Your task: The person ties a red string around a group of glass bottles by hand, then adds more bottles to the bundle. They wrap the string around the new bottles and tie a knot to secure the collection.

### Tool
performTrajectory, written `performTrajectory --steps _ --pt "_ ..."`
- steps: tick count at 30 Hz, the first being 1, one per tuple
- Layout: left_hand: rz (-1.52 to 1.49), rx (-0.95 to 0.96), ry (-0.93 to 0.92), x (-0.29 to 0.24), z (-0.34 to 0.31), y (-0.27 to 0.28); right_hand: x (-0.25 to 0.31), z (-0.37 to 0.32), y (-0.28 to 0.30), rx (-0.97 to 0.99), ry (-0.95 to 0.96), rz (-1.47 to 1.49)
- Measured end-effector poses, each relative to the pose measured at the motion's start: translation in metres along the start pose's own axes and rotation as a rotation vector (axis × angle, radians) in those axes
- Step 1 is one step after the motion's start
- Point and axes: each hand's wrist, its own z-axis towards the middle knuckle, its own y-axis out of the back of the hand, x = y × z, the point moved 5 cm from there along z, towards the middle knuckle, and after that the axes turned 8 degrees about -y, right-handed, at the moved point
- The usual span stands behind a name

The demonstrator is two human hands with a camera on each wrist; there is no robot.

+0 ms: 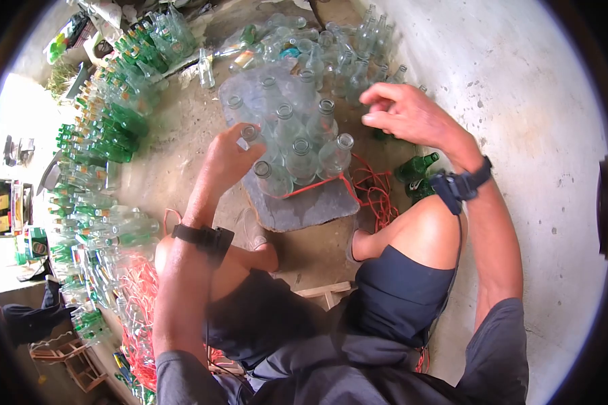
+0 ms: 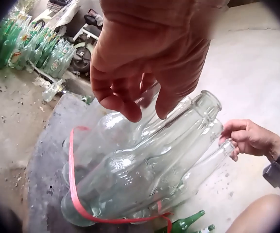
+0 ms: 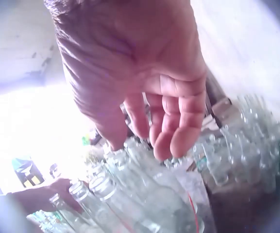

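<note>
Clear glass bottles (image 1: pixel 300 158) stand grouped on a dark stone slab (image 1: pixel 304 210), with a red band (image 2: pixel 74 170) round their lower part. My left hand (image 1: pixel 228 162) is at the left side of the group, thumb and fingers round the neck of one clear bottle (image 1: pixel 248 133); the palm hides part of that neck in the left wrist view. Held in the air right of the group, my right hand (image 1: pixel 409 116) has its fingers loosely bent and apart, holding nothing. The right wrist view shows bottle necks (image 3: pixel 101 187) below and beside its fingertips.
Many green and clear bottles (image 1: pixel 118 128) line the left side. More clear bottles (image 1: pixel 344 67) stand beyond the slab. Green bottles (image 1: pixel 417 165) and tangled red strapping (image 1: pixel 380 202) lie right of it, near the pale wall (image 1: pixel 540 169).
</note>
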Motion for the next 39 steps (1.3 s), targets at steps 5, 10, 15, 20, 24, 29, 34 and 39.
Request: performTrajectory --steps 5,10,15,20,24,29,34,39 --pt "0.009 0.059 0.073 0.001 0.002 -0.002 -0.011 0.055 -0.048 0.015 0.094 0.081" --pt "0.012 0.080 0.070 -0.007 0.004 -0.006 -0.019 0.072 -0.078 0.060 0.109 0.102" --pt "0.046 0.038 0.070 -0.005 0.004 -0.006 -0.013 0.077 -0.080 0.096 0.125 0.156" --pt "0.039 0.050 0.121 -0.002 0.000 0.000 -0.010 0.078 -0.078 0.066 0.159 0.116" --pt "0.055 0.044 0.115 -0.001 -0.002 0.002 -0.008 0.077 -0.076 -0.023 0.304 0.013" --pt "0.055 0.042 0.089 0.001 -0.003 0.003 -0.012 0.080 -0.077 -0.010 0.252 0.044" --pt "0.069 0.049 0.114 -0.005 -0.002 0.005 -0.010 0.078 -0.075 0.001 0.195 0.050" --pt "0.034 0.034 0.118 -0.002 -0.002 0.004 -0.007 0.078 -0.073 -0.036 0.271 0.003"
